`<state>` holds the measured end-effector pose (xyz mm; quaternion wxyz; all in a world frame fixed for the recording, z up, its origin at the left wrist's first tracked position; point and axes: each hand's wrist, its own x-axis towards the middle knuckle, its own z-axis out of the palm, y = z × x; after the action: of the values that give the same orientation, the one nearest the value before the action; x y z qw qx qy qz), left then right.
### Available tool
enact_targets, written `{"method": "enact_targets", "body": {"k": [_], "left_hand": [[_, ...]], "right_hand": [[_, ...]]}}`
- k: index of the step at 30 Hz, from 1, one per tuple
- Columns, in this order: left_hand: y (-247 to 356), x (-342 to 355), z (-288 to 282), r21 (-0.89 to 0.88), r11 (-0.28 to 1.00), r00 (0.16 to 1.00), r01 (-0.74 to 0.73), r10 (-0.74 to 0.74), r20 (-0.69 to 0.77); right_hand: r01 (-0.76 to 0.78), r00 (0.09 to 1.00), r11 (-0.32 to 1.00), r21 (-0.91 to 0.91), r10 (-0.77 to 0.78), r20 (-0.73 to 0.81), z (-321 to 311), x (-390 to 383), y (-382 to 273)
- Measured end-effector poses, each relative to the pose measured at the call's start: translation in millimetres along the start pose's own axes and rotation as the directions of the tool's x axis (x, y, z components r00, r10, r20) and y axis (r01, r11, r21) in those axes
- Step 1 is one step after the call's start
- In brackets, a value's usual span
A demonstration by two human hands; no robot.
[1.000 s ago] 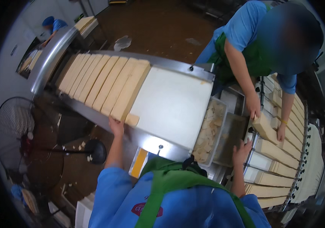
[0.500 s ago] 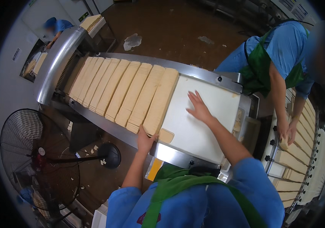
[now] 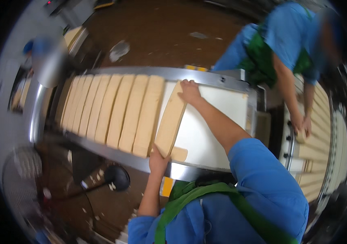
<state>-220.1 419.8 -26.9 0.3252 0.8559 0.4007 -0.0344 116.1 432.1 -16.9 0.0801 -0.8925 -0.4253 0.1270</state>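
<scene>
A long row of thin pale-yellow slices (image 3: 170, 120), pressed together on edge, lies between my hands on the white belt surface (image 3: 212, 122). My left hand (image 3: 158, 162) grips its near end. Around its far end, the fingers of my right hand (image 3: 190, 92) are wrapped. A narrow gap parts this row from several similar rows (image 3: 126, 110) lined up side by side to the left. One loose flat slice (image 3: 179, 154) with rounded corners lies beside the near end, close to my left hand.
Metal rails (image 3: 181, 172) border the belt. A co-worker (image 3: 287, 44) in blue with a green apron leans over another line of rows (image 3: 313, 152) at the right. At lower left stand a fan (image 3: 23, 175) and its round black base (image 3: 116, 177); scraps lie on the brown floor.
My right hand has moved from above the white surface onto the far end of the nearest row. That row now stands apart from the others, shifted right. The view has turned slightly.
</scene>
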Motion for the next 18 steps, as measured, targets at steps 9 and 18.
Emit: {"method": "enact_targets", "body": {"k": [9,18], "left_hand": [[38.4,14.2,2.5,0.22,0.935,0.949,-0.279,0.234,0.21],[137.5,-6.4,18.0,0.302,0.888,0.936,-0.346,0.307,0.17]], "right_hand": [[-0.29,0.868,0.655,0.697,0.488,-0.098,-7.5,-218.3,124.8],[-0.461,0.859,0.794,0.396,0.511,-0.025,-27.3,-346.9,147.4]]}}
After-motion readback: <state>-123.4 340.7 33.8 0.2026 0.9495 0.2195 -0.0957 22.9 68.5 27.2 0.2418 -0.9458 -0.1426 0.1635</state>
